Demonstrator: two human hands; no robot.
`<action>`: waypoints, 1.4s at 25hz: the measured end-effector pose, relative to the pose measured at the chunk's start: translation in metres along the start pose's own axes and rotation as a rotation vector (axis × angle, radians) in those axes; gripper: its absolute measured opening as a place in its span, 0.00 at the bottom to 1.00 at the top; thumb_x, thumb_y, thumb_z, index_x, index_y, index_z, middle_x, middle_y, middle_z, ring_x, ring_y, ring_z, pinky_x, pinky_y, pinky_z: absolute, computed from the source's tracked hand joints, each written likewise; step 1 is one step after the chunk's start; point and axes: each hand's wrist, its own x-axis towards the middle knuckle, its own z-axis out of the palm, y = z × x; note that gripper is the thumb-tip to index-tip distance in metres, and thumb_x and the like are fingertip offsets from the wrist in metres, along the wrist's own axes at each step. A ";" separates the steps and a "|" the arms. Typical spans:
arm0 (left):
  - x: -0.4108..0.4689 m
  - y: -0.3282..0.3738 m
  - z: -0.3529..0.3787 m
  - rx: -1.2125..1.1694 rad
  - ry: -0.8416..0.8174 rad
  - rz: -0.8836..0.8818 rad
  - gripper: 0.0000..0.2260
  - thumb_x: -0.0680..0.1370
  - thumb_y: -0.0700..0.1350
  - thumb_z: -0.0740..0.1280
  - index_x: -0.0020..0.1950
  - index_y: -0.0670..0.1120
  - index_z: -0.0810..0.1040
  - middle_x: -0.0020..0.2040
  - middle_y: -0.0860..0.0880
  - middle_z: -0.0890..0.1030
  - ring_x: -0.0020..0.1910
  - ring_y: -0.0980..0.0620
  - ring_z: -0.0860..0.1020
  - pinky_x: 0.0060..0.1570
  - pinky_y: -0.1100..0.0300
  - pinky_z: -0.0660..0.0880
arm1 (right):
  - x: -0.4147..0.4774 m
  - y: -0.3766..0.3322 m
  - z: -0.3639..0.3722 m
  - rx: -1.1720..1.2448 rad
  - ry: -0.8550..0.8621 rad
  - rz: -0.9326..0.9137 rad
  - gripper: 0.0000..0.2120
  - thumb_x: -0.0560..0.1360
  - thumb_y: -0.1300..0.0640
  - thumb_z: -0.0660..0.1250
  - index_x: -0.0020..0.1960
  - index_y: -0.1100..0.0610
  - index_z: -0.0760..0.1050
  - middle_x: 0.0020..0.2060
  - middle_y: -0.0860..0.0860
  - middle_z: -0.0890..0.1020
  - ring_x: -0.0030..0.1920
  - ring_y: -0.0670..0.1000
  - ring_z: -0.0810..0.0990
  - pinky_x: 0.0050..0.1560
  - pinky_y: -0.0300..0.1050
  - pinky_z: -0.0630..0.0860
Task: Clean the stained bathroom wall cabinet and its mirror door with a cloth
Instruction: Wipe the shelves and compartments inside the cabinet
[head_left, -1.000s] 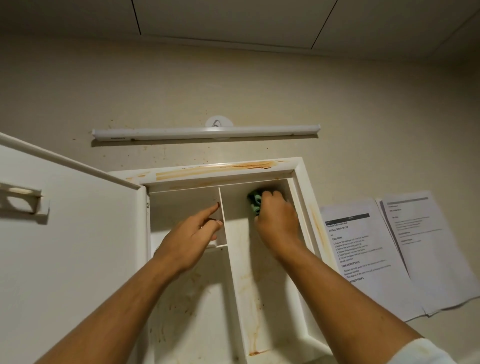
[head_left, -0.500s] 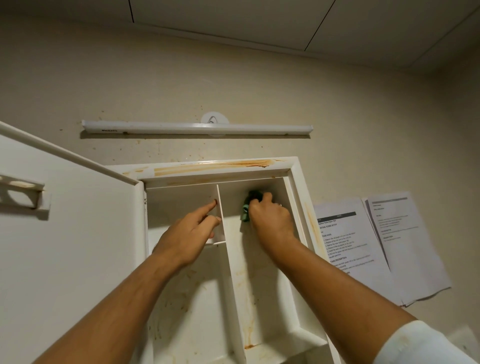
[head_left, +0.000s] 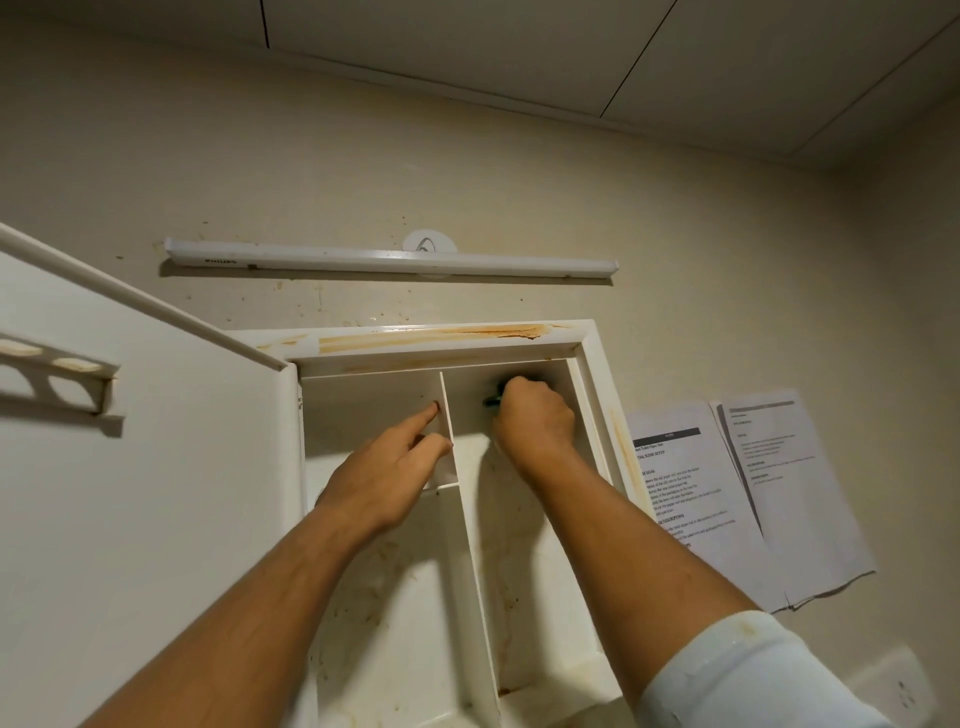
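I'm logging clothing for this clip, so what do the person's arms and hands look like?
No gloves on the left hand or right hand, and no watch or bracelet shows. Both forearms are uncovered. The right arm has a white sleeve ending near the elbow, with a small brownish stain. No sleeve shows on the left arm.

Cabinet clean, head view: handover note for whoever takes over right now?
Right hand: grips the green cloth, pressed to the back panel at the top of the right compartment of the cabinet.
Left hand: holds nothing, index finger on the centre divider.
Door: swung open to the left.
Done: upper right compartment looks clean.
To do: orange stains on the top edge, right frame edge, lower back panels; mirror side of door not visible.
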 end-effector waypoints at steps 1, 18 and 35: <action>0.000 -0.001 -0.001 0.004 0.000 0.000 0.36 0.69 0.69 0.52 0.78 0.67 0.61 0.70 0.56 0.77 0.65 0.52 0.77 0.68 0.44 0.71 | -0.001 0.000 -0.002 0.067 0.003 0.044 0.07 0.81 0.61 0.66 0.59 0.57 0.79 0.52 0.54 0.82 0.51 0.56 0.82 0.48 0.50 0.78; -0.004 0.007 0.001 0.045 -0.009 -0.033 0.35 0.70 0.68 0.54 0.78 0.66 0.61 0.58 0.55 0.82 0.58 0.53 0.79 0.64 0.46 0.73 | -0.015 0.034 0.012 0.204 0.165 -0.294 0.16 0.80 0.58 0.68 0.68 0.52 0.77 0.61 0.53 0.77 0.61 0.56 0.76 0.57 0.48 0.79; 0.000 0.011 -0.001 -0.181 -0.026 -0.040 0.31 0.75 0.59 0.60 0.80 0.60 0.64 0.65 0.51 0.80 0.54 0.53 0.83 0.54 0.56 0.76 | -0.048 0.004 0.037 0.465 0.012 -0.332 0.19 0.74 0.66 0.69 0.63 0.56 0.82 0.54 0.54 0.79 0.57 0.56 0.76 0.57 0.50 0.77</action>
